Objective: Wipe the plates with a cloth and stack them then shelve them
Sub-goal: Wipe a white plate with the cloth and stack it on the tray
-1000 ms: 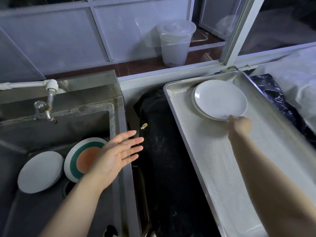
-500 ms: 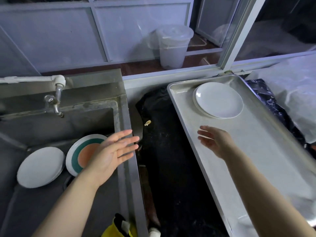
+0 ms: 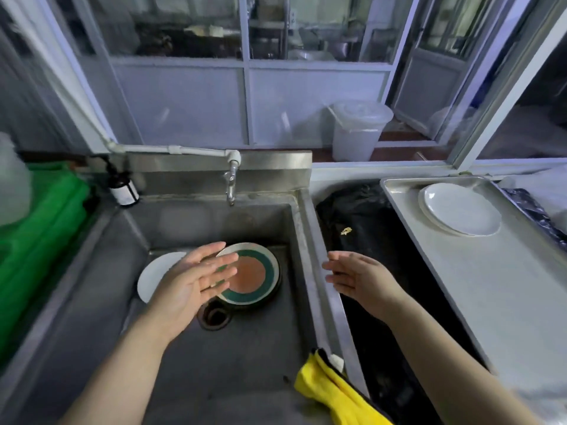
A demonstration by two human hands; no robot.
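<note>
Your left hand (image 3: 196, 282) hovers above the stainless steel sink (image 3: 214, 357) with fingers straight and spread, grasping nothing; your right hand (image 3: 360, 279) hangs over the sink's right rim, fingers likewise released and empty. In the sink basin, 2 plates remain: a round plate with a green ring and orange centre (image 3: 251, 274) lying just beyond the drain, and a plain white round plate (image 3: 153, 276) to its left, partly hidden by your left hand. On the flat metal tray (image 3: 491, 302) at the right, a small stack of white plates (image 3: 461, 208) sits at the far end; their count cannot be told for certain. The yellow cloth (image 3: 334, 394) lies draped over the near right corner of the sink, touched by neither hand. Judgement: the sink plates are likely rigid, breakable and possibly wet, hence slippery. Take each by opposite points on the rim, thumb on top and fingers beneath, and lift clear of the steel wall before wiping. The cloth is soft and light; bunch it in 1 palm.
</note>
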